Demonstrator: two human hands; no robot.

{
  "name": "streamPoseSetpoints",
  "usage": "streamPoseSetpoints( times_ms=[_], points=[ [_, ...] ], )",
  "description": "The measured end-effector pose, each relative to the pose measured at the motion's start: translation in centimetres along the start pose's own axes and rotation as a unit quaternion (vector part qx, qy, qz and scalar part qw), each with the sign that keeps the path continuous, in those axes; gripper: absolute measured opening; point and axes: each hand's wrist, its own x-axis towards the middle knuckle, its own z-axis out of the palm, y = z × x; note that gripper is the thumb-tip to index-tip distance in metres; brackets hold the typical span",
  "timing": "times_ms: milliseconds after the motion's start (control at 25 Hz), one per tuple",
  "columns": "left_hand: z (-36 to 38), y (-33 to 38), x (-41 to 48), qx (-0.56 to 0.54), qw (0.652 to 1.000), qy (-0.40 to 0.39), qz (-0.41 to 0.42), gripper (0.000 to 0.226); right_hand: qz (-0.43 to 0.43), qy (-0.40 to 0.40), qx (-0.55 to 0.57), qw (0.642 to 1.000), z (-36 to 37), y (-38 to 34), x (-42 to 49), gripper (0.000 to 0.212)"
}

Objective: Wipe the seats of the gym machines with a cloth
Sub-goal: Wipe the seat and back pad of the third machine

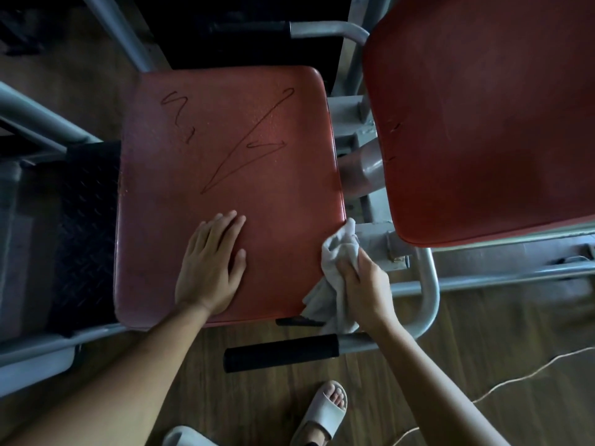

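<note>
The left hand (211,265) is lying flat with straight fingers on the red seat (225,175), probably steadying it, while the right hand (363,281) is gripping the bunched cloth (338,252) at the seat's right front edge, ready for wiping.

The flat red vinyl seat pad (225,194) bears dark scribbled zigzag lines, while the larger red vinyl pad (483,123) is nearly plain. The crumpled pale grey cloth (338,252) is unpatterned, the tubular metal frame (429,284) is grey, and the black steel footplate (83,226) shows a diamond tread.
</note>
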Motion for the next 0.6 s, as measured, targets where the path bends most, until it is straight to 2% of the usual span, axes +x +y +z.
streamPoseSetpoints(
  times_ms=[160, 240, 440, 600],
  points=[
    [0.1, -0.2, -0.2, -0.002, 1.000, 0.000, 0.007, 0.054, -0.037, 0.022, -0.028, 0.999, 1.4, -1.7, 3.5, 0.048],
    [0.2, -0.3, -0.2, -0.004, 1.000, 0.002, 0.008, 0.053, -0.050, 0.034, -0.045, 0.997, 2.0, -2.3, 4.0, 0.057],
    [0.3, -0.3, -0.2, -0.012, 1.000, 0.010, 0.008, 0.052, -0.057, 0.009, -0.084, 0.995, 1.6, -0.7, 0.7, 0.058],
    [0.5, -0.3, -0.1, -0.016, 1.000, 0.014, 0.012, 0.052, -0.040, 0.014, -0.063, 0.997, 1.6, -1.5, 4.4, 0.052]
  ],
)
